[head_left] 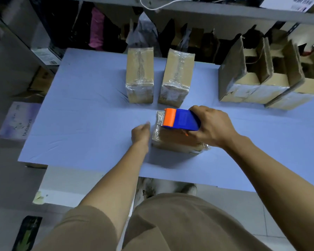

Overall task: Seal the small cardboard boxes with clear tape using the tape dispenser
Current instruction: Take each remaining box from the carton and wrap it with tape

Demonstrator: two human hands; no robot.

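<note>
A small cardboard box (pixel 172 142), wrapped partly in clear tape, lies on the pale blue table (pixel 83 109) in front of me. On top of it sits a blue and orange tape dispenser (pixel 179 119), which my right hand (pixel 210 125) grips from the right, orange end pointing left. My left hand (pixel 140 133) rests against the box's left side, fingers loosely bent. Two taped boxes (pixel 140 75) (pixel 177 78) stand side by side further back.
A group of open cardboard boxes (pixel 261 82) with raised flaps stands at the right back of the table. Shelving with bags and dark items runs behind. A purple box (pixel 16 122) sits on the floor at the left.
</note>
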